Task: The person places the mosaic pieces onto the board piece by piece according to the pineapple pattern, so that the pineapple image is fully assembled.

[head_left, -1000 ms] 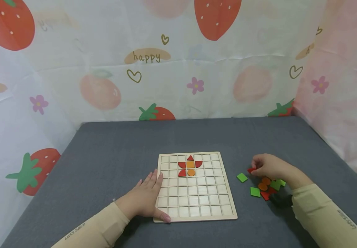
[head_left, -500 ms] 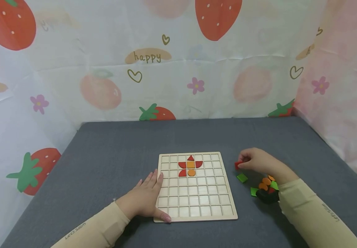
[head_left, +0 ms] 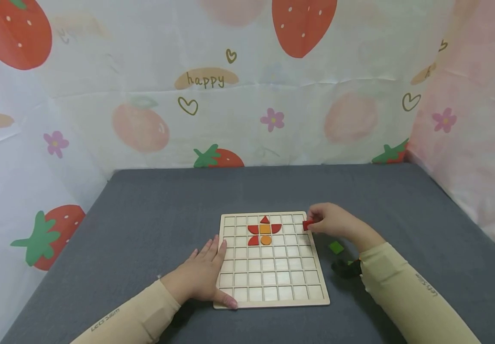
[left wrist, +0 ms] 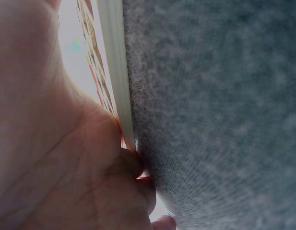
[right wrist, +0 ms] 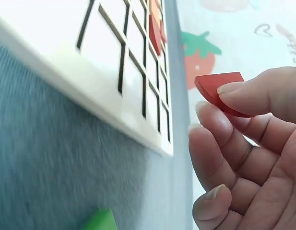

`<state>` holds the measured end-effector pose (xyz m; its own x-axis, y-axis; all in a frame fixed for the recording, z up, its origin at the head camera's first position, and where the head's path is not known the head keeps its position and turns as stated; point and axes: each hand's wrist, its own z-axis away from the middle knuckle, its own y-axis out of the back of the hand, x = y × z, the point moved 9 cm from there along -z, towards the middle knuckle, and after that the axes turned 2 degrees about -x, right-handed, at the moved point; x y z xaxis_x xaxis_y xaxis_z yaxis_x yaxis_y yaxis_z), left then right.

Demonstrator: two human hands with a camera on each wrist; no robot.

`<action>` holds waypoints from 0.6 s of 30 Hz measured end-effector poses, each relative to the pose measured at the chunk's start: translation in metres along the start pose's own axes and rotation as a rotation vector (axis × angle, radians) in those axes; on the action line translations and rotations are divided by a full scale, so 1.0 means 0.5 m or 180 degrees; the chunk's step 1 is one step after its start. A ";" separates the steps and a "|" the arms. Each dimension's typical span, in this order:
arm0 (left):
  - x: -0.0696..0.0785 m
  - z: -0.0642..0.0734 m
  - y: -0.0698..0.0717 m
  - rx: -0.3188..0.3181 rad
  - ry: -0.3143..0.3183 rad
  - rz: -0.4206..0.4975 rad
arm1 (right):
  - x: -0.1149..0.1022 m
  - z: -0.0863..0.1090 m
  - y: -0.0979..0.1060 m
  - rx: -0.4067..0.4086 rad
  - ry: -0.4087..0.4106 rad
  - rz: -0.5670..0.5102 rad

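Note:
A wooden grid board (head_left: 282, 279) lies on the grey table, with a red triangle (head_left: 264, 220), an orange square (head_left: 265, 229), an orange disc (head_left: 266, 240) and several red quarter-circle tiles (head_left: 253, 241) in its upper cells. My left hand (head_left: 200, 274) rests along the board's left edge, fingers straight and thumb on the lower corner. Over the board's upper right edge, my right hand (head_left: 338, 223) pinches a red quarter-circle tile (right wrist: 222, 86) between thumb and forefinger. In the right wrist view that tile is held above the board's level, apart from it.
A green square tile (head_left: 336, 247) lies right of the board. More loose tiles are mostly hidden behind the right wrist and a dark object (head_left: 346, 268) under it. A fruit-printed curtain (head_left: 299, 95) stands behind the table (head_left: 178, 191).
My right hand has carried the red tile leftward from beside the loose tiles to the board's right edge. The left hand and the tiles on the board have stayed put.

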<state>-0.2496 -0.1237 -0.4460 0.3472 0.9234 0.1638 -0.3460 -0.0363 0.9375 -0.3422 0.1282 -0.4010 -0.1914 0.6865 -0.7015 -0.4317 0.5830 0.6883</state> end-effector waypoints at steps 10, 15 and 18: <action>-0.002 0.001 0.000 -0.0025 0.0019 0.0015 | -0.023 -0.031 -0.044 -0.0104 0.0022 0.0038; -0.003 -0.001 -0.002 -0.0003 0.0009 -0.0001 | -0.037 -0.039 -0.059 -0.0163 0.0112 0.0042; -0.004 -0.002 -0.003 0.0000 0.0015 -0.0011 | -0.041 -0.043 -0.066 -0.0181 0.0099 0.0060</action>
<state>-0.2506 -0.1254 -0.4482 0.3442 0.9253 0.1591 -0.3447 -0.0331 0.9381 -0.3432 0.0854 -0.4130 -0.2269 0.6828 -0.6945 -0.4770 0.5437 0.6905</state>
